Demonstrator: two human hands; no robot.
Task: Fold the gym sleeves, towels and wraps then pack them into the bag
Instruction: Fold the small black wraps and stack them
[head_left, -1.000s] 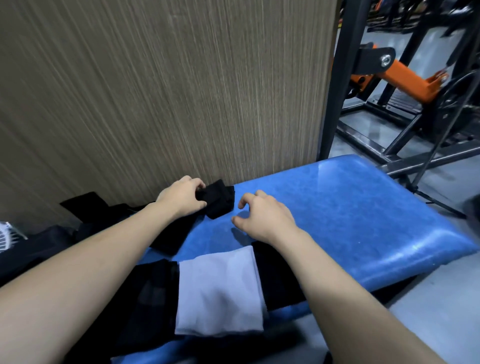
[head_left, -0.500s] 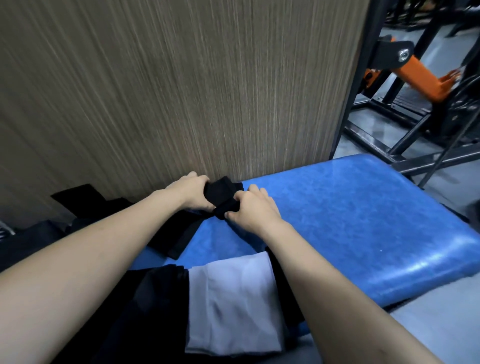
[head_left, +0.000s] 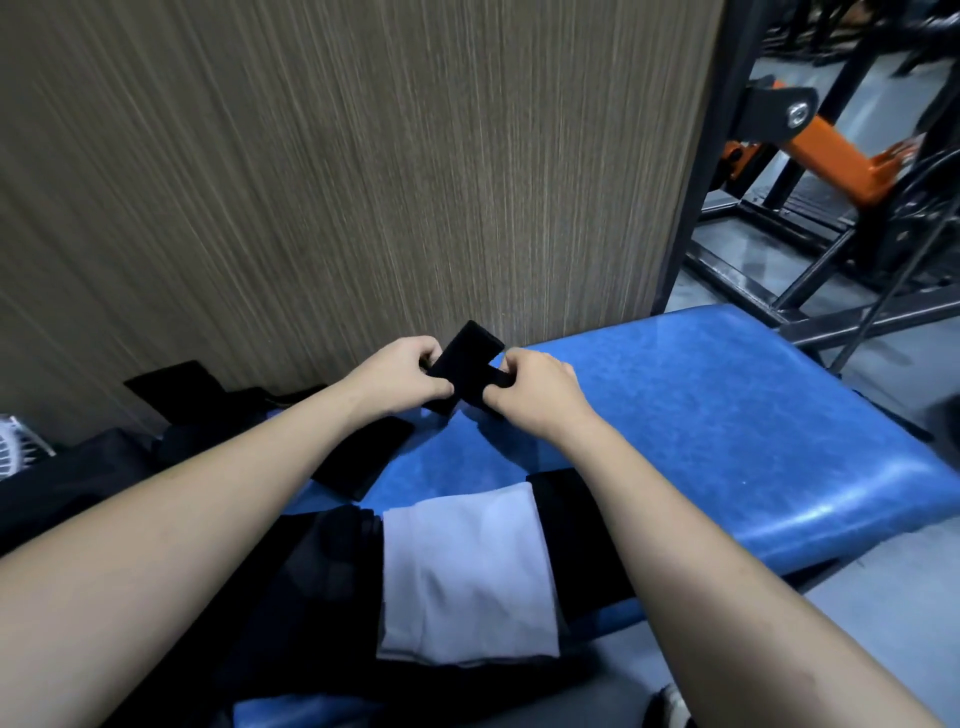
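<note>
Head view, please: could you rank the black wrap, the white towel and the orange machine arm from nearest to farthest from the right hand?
1. Black wrap: pinched by the right hand, against the wall.
2. White towel: folded on the blue bench, toward the person.
3. Orange machine arm: far right, beyond the bench.

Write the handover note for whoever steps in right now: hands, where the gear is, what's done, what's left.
Left hand and right hand both pinch the small black wrap, held just above the blue bench near the wood panel; the fold is under way.
A folded white towel lies on black fabric at the near edge of the bench.
More black pieces lie to the left, loose.
Left: finish this fold, fold the loose pieces, pack everything. No bag can be clearly made out.
</note>
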